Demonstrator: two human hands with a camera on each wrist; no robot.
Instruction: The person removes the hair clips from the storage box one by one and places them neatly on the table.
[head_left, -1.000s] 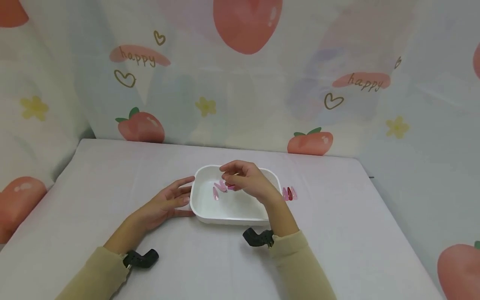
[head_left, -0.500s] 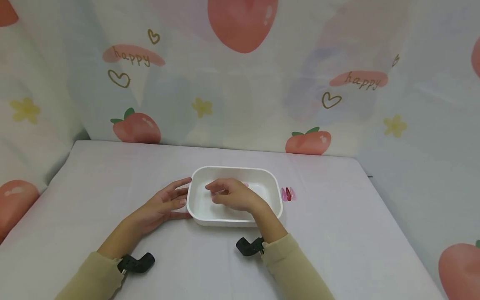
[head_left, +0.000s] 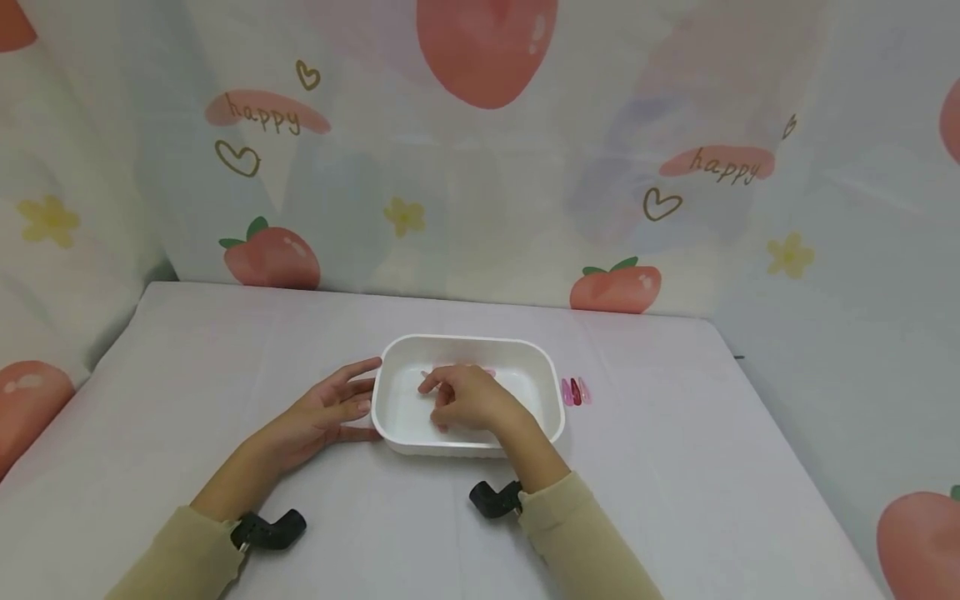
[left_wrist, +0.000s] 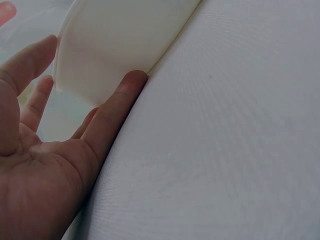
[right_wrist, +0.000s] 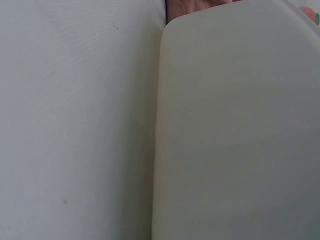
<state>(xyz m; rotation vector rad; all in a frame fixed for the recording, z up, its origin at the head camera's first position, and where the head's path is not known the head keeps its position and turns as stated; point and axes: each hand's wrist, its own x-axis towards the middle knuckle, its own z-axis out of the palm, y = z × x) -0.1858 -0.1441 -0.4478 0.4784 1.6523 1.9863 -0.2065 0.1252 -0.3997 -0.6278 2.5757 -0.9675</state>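
Observation:
A white rectangular tray (head_left: 525, 439) stands at the middle of the table. My left hand (head_left: 322, 417) rests against its left end, fingers spread and fairly straight; in the left wrist view one fingertip (left_wrist: 134, 80) touches the tray's outer wall low down. My right hand (head_left: 472, 398) reaches down inside the tray with bent fingers, index finger and thumb apart. Whether its fingertips hold anything cannot be seen. Bits of pink show behind that hand, including a pink clip (head_left: 490, 372); the rest are covered. The right wrist view shows mostly the tray's outer wall (right_wrist: 235, 125).
Right of the tray, three drop-shaped snap hair clips lie side by side: a pink clip (head_left: 567, 392), a red clip (head_left: 576, 391) and a light pink clip (head_left: 585, 391). A white cloth (head_left: 675, 467) covers the table. A printed curtain (head_left: 480, 208) hangs behind.
My right hand has come down and slightly left into the tray, covering most of the clips there. My left hand stays at the tray's left end. The view has shifted a little.

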